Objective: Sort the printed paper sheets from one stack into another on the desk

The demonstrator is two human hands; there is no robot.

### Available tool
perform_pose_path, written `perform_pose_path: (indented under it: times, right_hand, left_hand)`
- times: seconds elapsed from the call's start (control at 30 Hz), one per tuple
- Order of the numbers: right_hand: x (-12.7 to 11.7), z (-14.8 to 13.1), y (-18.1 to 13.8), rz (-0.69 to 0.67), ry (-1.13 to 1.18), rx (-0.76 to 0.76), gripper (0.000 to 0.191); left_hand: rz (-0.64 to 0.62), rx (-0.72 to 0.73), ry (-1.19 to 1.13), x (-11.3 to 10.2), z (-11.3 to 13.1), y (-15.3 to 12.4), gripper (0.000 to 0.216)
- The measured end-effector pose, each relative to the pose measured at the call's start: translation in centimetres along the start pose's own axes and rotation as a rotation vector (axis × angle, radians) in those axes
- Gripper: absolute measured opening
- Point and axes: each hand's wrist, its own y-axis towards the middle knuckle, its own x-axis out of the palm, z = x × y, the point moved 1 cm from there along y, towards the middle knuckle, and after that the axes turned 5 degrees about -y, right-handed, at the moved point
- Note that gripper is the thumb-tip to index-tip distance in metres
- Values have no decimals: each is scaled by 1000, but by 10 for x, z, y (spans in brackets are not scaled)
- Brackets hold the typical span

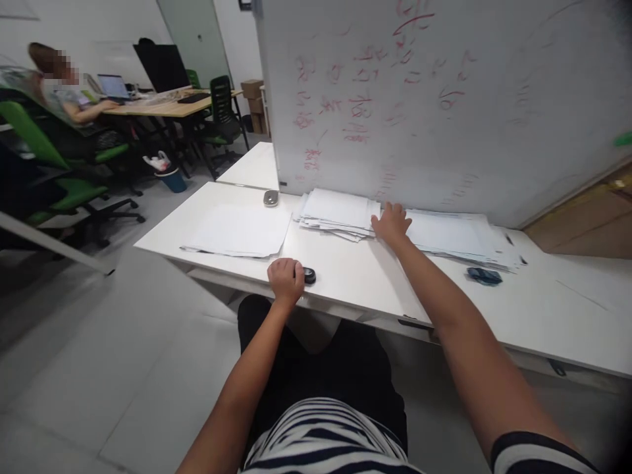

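From afar, I see my right hand (pixel 392 222) spread at the right end of the uneven paper stack (pixel 338 209) before the whiteboard (pixel 375 151), where a sideways nudge could scatter sheets, my left hand (pixel 286 280) curled against a black gadget (pixel 309 275), grip unclear.

The left hand (pixel 285 282) is curled, knuckles up. The right hand (pixel 392 226) lies farther forward, spread, palm down.

A whiteboard (pixel 424 141) with red writing (pixel 363 108) backs the white tabletop (pixel 345 273); beyond the grey floor (pixel 148 355), green-and-black office chairs (pixel 64 155) flank a wood-topped desk (pixel 170 110) near a white wall (pixel 118 23).
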Motion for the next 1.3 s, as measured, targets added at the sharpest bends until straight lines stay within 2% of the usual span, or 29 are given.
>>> perform_pose_path:
  times: [0.13, 0.23, 0.3, 0.6, 0.73, 0.83, 1.0, 1.07, 1.17, 1.3]
  right_hand:
    - [12, 63, -24, 50, -83, 25, 55]
    - [23, 100, -38, -27, -133, 139, 67]
    - [29, 112, -43, -73, -126, 170, 71]
    - [29, 108, -41, 9, -106, 151, 59]
    - [25, 111, -41, 102, -23, 164, 46]
    - [22, 114, -40, 163, 28, 173, 44]
    - [18, 121, -37, 133, 76, 258, 51]
    - [16, 123, -37, 131, 76, 270, 48]
    - [12, 125, -39, 126, 59, 256, 42]
    - [5, 128, -43, 98, 94, 209, 42]
  left_hand:
    - [21, 21, -10, 2, -3, 1, 24]
    - [38, 47, -28, 3, -5, 3, 22]
    - [29, 57, -37, 3, -5, 4, 23]
    - [29, 38, -21, 3, -2, 5, 24]
    - [2, 49, -40, 4, -5, 5, 24]
    - [-1, 48, -46, 4, -7, 5, 24]
    - [-1, 56, -15, 4, -6, 5, 25]
    - [-2, 55, -11, 4, -6, 5, 25]
    - [3, 62, -22, 4, -7, 5, 25]
    - [14, 72, -44, 3, -7, 5, 24]
